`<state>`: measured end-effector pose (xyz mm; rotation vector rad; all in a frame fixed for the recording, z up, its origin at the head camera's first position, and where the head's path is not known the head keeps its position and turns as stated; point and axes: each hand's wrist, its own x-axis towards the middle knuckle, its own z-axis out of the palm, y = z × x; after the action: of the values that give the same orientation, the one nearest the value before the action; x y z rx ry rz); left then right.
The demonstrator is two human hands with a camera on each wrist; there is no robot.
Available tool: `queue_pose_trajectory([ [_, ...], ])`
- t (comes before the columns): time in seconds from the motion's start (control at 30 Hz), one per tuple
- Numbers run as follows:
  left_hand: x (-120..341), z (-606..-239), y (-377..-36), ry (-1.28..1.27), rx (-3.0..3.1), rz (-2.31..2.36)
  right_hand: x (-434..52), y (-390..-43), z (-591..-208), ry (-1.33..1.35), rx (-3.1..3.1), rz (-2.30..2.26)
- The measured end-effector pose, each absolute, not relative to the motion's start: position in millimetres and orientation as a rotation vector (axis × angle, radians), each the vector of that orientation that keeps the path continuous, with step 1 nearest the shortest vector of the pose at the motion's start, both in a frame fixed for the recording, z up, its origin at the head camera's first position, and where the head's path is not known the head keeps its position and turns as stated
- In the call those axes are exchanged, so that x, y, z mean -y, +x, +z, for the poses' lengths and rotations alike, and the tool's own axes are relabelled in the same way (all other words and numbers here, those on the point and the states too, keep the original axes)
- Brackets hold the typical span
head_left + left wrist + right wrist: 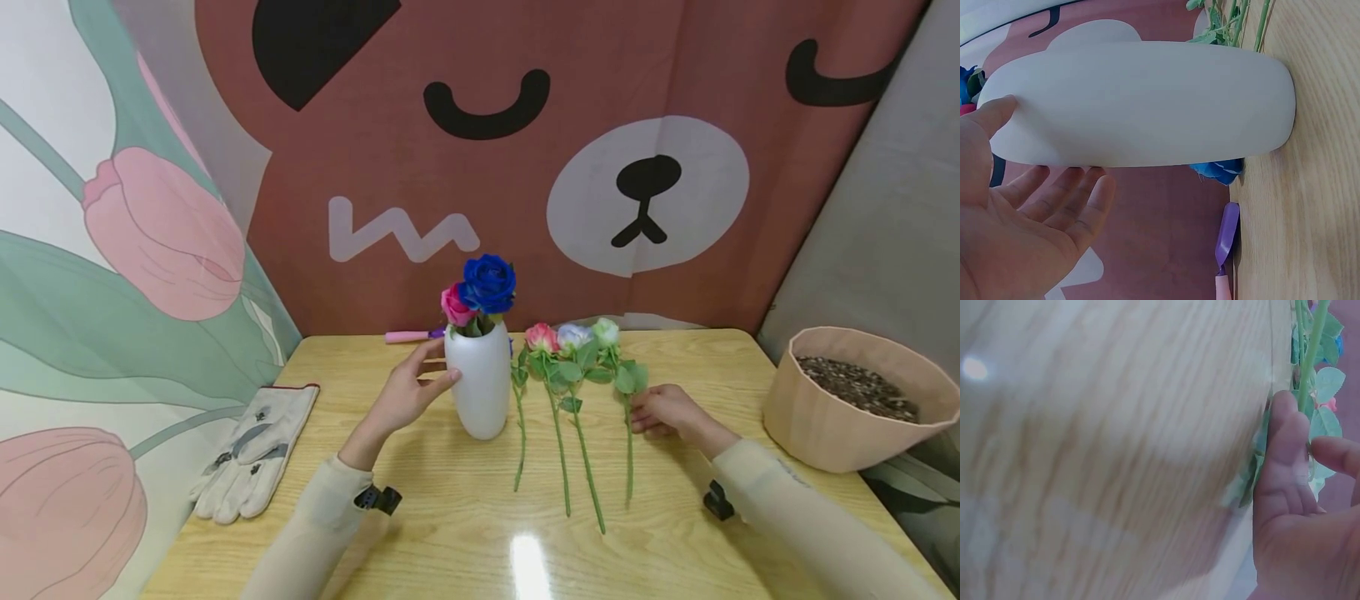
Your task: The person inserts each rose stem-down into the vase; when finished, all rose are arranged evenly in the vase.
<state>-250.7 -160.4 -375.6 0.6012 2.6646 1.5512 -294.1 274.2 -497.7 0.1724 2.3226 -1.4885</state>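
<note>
A white vase (480, 383) stands upright on the table with a blue rose (488, 284) and a pink rose (457, 305) in it. My left hand (408, 390) holds its upper left side, the thumb (999, 115) on the front and the fingers round the back. To the right of the vase, my right hand (667, 410) pinches the green stem (1314, 353) of a pale green-white rose (606, 332) just under its leaves. Beside that stem lie a coral-pink rose (542, 337) and a pale lilac rose (574, 337). Another leafy stem (521, 442) lies nearest the vase.
Patterned work gloves (258, 450) lie at the table's left edge. A peach pot (810, 421) of dark, grainy soil stands at the right. Behind the vase lies a tool with a pink handle (407, 337) and a purple blade (1228, 231). A bear-print cloth (375, 167) hangs behind the table.
</note>
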Motion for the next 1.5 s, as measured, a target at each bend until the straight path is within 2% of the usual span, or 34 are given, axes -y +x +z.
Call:
queue_pose_trajectory([
  [0.57, 159, -375, -251, 0.604, -2.669, 1.56, -276, -296, -499, 0.137, -2.267, -1.562],
  [1.1, 160, -378, -251, 0.575, -2.68, 1.528, -275, -286, -473, 0.013, -2.326, -1.628],
  [1.5, 161, -381, -253, 0.574, -2.684, 1.537, -272, -287, -446, 0.018, -2.351, -1.79],
])
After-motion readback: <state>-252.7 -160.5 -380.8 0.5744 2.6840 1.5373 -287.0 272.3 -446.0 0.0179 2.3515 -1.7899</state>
